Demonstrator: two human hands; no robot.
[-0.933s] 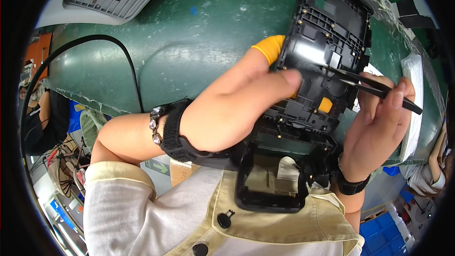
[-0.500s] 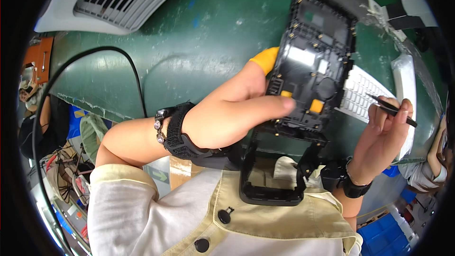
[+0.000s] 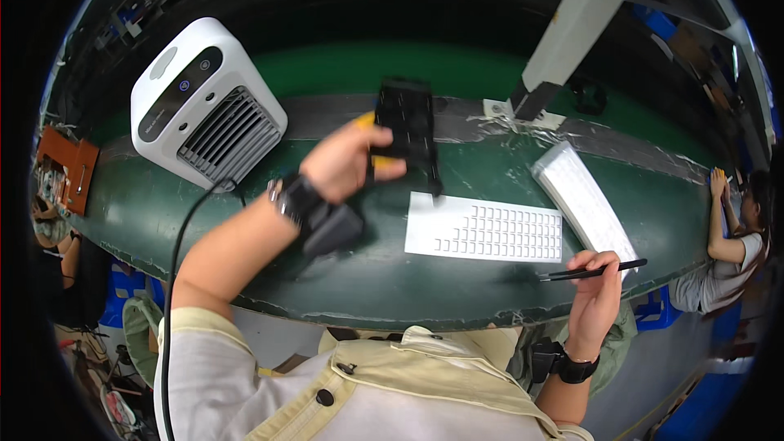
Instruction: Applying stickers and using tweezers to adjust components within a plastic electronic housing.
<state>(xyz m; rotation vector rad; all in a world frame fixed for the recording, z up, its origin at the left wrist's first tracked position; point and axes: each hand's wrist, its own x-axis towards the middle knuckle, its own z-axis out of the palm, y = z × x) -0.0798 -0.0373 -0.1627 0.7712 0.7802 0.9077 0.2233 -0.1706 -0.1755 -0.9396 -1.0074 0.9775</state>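
Note:
My left hand (image 3: 341,162), with yellow covers on some fingers, grips a black plastic device housing (image 3: 406,118) by its left edge, above the far part of the green table. Motion blurs the housing, so its inner parts do not show clearly. In my right hand (image 3: 594,304) is a pair of black tweezers (image 3: 633,265), pinched between thumb and fingers, its tip pointing left. Below the housing lies a white sheet (image 3: 433,229) with rows of small rectangular pieces; the tweezers' tip is near its lower right corner.
A white fan unit (image 3: 167,118) with a grille stands at the far left, and a black cable (image 3: 181,237) curves down from it. A white wrapped bundle (image 3: 581,200) lies right of the sheet. A grey post (image 3: 572,28) rises behind; another person (image 3: 731,237) sits at the far right.
My view has lifted and shows more of the table. The left hand has carried the housing away from my body toward the table's far side. The right hand still holds the tweezers.

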